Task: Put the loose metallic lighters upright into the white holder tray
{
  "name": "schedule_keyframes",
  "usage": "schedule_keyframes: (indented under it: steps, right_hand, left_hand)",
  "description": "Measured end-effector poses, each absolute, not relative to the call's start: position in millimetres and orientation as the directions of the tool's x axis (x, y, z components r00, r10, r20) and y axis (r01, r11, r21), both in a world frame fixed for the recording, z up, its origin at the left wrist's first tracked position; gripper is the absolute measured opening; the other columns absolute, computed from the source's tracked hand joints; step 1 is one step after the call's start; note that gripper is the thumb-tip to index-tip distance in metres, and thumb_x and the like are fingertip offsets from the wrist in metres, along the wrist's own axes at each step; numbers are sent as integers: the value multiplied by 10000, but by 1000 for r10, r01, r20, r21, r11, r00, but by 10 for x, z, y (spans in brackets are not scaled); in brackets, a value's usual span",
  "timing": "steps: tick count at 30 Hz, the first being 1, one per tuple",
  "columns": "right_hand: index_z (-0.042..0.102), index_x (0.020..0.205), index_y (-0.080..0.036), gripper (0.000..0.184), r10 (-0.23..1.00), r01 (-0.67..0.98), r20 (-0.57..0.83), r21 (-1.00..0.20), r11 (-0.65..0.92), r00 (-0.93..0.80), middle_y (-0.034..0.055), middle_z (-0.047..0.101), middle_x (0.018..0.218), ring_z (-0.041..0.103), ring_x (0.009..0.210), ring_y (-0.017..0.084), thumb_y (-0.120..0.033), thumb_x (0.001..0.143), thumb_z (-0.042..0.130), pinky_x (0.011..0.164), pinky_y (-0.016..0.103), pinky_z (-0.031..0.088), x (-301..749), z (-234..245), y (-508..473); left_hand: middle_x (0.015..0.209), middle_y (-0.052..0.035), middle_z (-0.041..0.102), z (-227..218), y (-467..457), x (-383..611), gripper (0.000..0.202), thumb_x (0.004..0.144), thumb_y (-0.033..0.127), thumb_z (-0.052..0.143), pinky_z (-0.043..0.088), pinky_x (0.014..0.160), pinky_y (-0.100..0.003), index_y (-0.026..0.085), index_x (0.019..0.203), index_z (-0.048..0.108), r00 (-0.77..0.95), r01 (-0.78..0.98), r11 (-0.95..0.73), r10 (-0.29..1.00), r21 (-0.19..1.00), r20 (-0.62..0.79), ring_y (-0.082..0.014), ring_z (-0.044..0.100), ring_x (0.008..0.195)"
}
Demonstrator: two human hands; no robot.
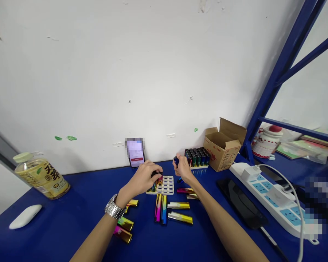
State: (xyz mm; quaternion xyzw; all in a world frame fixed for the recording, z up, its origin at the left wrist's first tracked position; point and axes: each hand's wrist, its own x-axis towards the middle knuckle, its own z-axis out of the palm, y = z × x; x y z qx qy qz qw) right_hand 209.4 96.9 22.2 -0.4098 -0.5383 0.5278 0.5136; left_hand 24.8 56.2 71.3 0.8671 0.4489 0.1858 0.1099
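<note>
My left hand [147, 175] is closed at the left part of a white slotted tray [168, 185], its fingers pinching the black top of a lighter [156, 173]. A few shiny lighters stand upright in that tray beside my fingers, partly hidden by the hand. To the right, raised a little above the table, my right hand [182, 167] is wrapped round a dark blue lighter [176, 160], of which only one end shows. Loose metallic lighters lie in front of the tray: a pink one [158, 208], a blue one [164, 209] and several yellow-and-silver ones [180, 217].
More lighters [125, 222] lie by my left forearm. Behind my right hand stands a filled tray of lighters [198, 156], beside an open cardboard box [224, 149]. A phone [136, 154] leans on the wall. A bottle [43, 176], black phone [242, 203] and power strip [270, 200] flank the workspace.
</note>
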Motion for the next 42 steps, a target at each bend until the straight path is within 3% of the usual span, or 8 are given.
schedule_keyframes:
  steps: [6,11,16,20,27,32,37,42]
  right_hand:
    - [451,779,-206,343,900,-13,310,-947,322,-306,-49,485,537,456,484,106,-514,904,366,518,228,387,2106,411,899]
    - [515,610,-174,358,817,301,403,-786,540,-413,-2,518,601,492,641,133,-447,841,534,572,231,385,2266,637,814]
    - [577,654,-152,333,772,275,86,-904,326,-630,15,588,541,574,501,152,-441,817,562,488,244,419,2351,582,668]
    - [532,640,-173,299,787,288,169,-868,404,-594,61,685,669,658,651,198,-373,861,510,567,255,443,2270,435,571]
    - [518,664,-168,261,777,611,201,-514,602,-596,60,639,656,589,600,153,-171,914,444,539,236,304,2160,492,454]
    - [602,803,-150,268,839,811,86,-222,542,-537,102,618,716,630,689,221,-303,956,442,545,265,294,2044,577,420]
    - [640,787,-146,325,826,807,3,-209,552,-564,107,627,751,653,752,242,-400,926,493,567,262,341,1997,517,397]
    - [630,743,-154,373,812,777,75,-253,577,-579,85,607,677,641,687,214,-388,950,428,535,257,291,2022,502,347]
  left_hand:
    - [981,-76,637,735,521,254,240,879,333,505,421,862,-384,210,941,701,520,769,-583,809,263,273,-232,534,956]
    - [946,-83,632,910,425,95,341,926,341,354,433,846,-374,186,915,658,479,774,-551,832,311,280,-229,549,937]
    - [715,-42,587,839,344,-455,288,874,312,350,421,647,-306,202,770,594,445,882,-426,894,204,-55,-187,529,665]
    - [839,-40,603,622,259,-819,221,770,332,465,410,569,-272,245,892,627,314,945,-261,892,197,-325,-186,544,668]
    - [978,-46,584,432,83,-979,390,828,539,454,450,748,-302,282,1084,597,360,869,-235,904,436,-230,-197,536,804]
    - [1106,-46,579,344,56,-1031,354,837,529,482,412,860,-330,290,1077,583,437,831,-308,876,464,-202,-214,515,937]
    - [958,-42,587,187,57,-988,309,881,488,387,413,841,-350,235,971,540,331,865,-277,942,417,-60,-206,512,872]
    - [913,-66,587,69,101,-943,354,898,495,323,439,814,-379,211,963,525,263,885,-219,963,410,-53,-228,542,865]
